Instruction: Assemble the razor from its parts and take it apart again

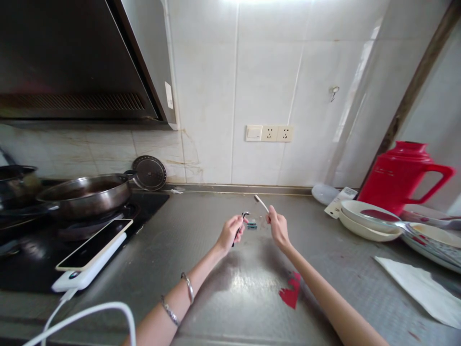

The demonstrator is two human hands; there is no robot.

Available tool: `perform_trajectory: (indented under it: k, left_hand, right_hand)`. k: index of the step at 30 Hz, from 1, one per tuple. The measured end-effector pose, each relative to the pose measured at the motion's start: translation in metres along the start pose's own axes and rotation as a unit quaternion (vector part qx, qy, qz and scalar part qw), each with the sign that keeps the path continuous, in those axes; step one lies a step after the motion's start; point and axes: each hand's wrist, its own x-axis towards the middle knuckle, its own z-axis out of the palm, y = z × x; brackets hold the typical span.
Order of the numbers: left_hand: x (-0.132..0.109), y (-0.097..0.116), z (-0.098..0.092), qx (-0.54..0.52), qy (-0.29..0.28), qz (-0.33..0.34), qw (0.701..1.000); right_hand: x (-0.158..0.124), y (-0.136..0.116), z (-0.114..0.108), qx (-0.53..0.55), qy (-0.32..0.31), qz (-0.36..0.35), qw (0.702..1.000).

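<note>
My left hand is closed around a slim black-handled tool with a bent, shiny metal head; it is too small to tell its exact kind. Gripped in my right hand is a thin white toothbrush, its small dark head pointing up and left. Between the hands, a small flat green-and-dark piece lies on the grey metal counter. Both tools are held above the counter, and their heads are apart from each other.
A black stove at left holds a steel pan, plus a phone on a white power bank with a cable. At right are a red thermos jug, stacked bowls and paper. A red scrap lies in front.
</note>
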Motion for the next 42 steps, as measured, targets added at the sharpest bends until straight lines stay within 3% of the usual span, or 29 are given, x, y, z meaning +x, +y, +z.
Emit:
perform_trajectory:
  k: [4, 7, 14, 20, 27, 34, 42]
  left_hand:
    - [0.000, 0.000, 0.001, 0.064, 0.002, 0.009, 0.998]
    - [0.000, 0.000, -0.001, 0.061, -0.014, 0.010, 0.998]
    - [0.003, -0.008, -0.004, 0.009, -0.025, 0.018, 0.999]
    - [-0.001, -0.010, 0.000, -0.015, -0.047, -0.012, 0.999]
    - [-0.006, -0.008, 0.005, -0.081, -0.047, -0.051, 0.994]
    - [-0.015, 0.002, 0.014, -0.247, -0.180, -0.123, 0.944]
    - [-0.017, 0.004, 0.016, -0.277, -0.213, -0.137, 0.927]
  right_hand:
    - [0.001, 0.027, -0.004, -0.051, 0.006, 0.024, 0.998]
    - [0.003, 0.034, -0.009, -0.068, 0.017, 0.027, 0.997]
    - [-0.001, 0.014, -0.003, -0.049, 0.064, -0.025, 0.996]
    - [-0.003, 0.018, 0.002, -0.105, 0.034, -0.121, 0.986]
    - [-0.006, 0.016, 0.003, -0.078, 0.033, -0.111, 0.990]
    - [-0.010, 0.013, 0.010, -0.074, 0.023, -0.099, 0.992]
    - [-0.012, 0.000, 0.011, -0.053, 0.045, -0.103, 0.992]
